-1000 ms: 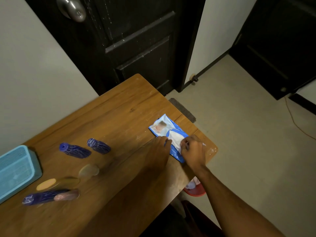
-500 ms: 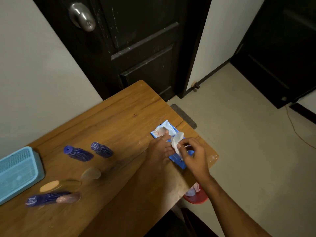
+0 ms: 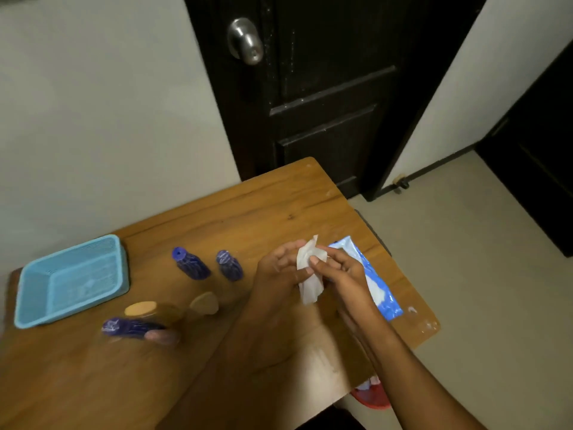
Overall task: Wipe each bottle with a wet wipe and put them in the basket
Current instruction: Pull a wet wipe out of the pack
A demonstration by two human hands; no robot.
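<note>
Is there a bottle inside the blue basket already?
No, the blue basket holds no bottle; the purple bottles lie on the table beside it.

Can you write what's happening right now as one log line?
step: wipe out | both hands hold wet wipe | bottles unwiped | basket empty

A light blue mesh-patterned basket (image 3: 72, 279) is seen at the left. 3 bottles are wrapped in dark purple with pale streaks (image 3: 189, 264) (image 3: 229, 265) (image 3: 131, 327). A white wipe (image 3: 308, 271) and a blue-and-white packet (image 3: 373, 283) are shown on a brown wood-grain table (image 3: 263, 209).
</note>
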